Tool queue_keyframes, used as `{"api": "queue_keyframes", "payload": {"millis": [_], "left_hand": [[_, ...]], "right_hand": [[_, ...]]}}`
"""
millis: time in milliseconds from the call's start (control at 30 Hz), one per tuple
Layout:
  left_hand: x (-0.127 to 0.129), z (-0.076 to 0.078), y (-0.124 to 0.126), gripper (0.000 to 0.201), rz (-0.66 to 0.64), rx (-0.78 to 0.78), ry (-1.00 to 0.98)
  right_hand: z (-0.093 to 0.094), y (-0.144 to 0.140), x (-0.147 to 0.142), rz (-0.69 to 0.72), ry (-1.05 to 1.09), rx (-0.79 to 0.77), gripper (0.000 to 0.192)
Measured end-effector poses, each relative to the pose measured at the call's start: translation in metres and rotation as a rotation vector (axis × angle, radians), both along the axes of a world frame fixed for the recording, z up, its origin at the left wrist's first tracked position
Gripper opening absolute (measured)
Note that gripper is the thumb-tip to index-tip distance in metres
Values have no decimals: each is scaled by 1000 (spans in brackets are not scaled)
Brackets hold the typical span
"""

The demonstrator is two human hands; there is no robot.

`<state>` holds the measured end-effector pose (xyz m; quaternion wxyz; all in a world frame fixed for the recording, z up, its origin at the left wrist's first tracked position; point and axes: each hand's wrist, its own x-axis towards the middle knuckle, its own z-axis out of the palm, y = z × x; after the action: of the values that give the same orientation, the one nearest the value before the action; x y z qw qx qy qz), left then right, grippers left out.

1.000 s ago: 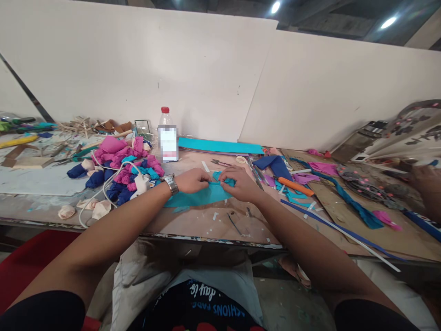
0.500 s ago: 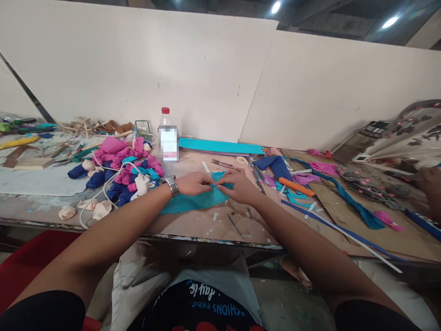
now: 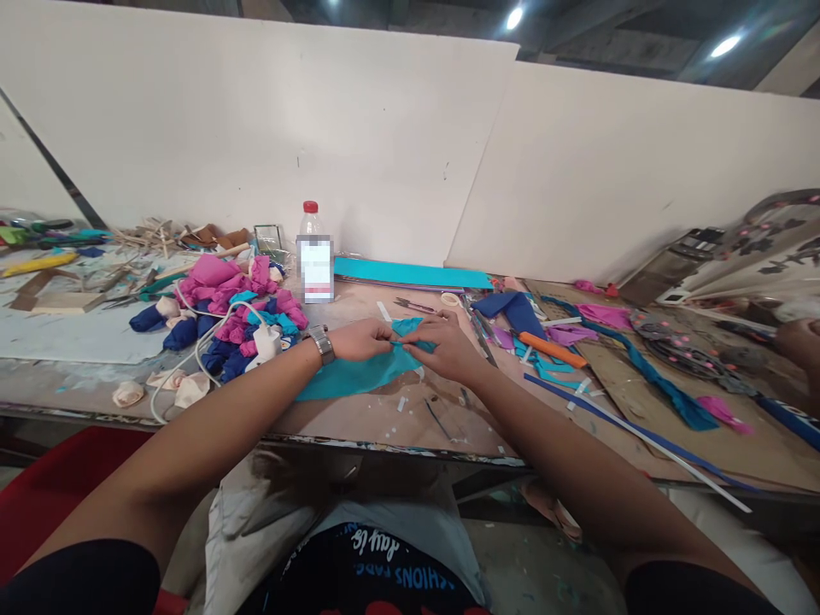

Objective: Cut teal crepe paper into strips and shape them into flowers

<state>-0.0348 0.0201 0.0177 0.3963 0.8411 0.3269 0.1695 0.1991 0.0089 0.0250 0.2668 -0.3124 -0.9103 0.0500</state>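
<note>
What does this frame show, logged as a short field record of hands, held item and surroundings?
setting: cluttered worktable against white boards
left hand: pinching the teal fabric piece, wristwatch on the wrist
right hand: gripping the same piece at its bunched end
left of hands: pile of pink, blue and teal fabric rolls, white cable
behind hands: plastic bottle, teal sheets, small snips
right edge: another person's hand

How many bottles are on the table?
1. The plastic bottle with a red cap stands at the back of the table, beside the pile of pink and blue rolled pieces. Clutter could hide others.
</note>
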Motion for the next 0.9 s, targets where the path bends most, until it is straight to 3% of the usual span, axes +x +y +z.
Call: {"api": "queue_keyframes", "payload": {"millis": [133, 267, 633, 900], "left_hand": [[2, 3, -2, 22, 50, -19, -37], [3, 5, -4, 39, 139, 24, -26], [2, -3, 2, 34, 136, 15, -39], [3, 0, -2, 38, 112, 39, -35]], "right_hand": [[2, -1, 0, 8, 3, 24, 18], [3, -2, 0, 24, 12, 41, 17], [4, -5, 0, 25, 3, 28, 18], [3, -3, 0, 2, 23, 14, 12]]}}
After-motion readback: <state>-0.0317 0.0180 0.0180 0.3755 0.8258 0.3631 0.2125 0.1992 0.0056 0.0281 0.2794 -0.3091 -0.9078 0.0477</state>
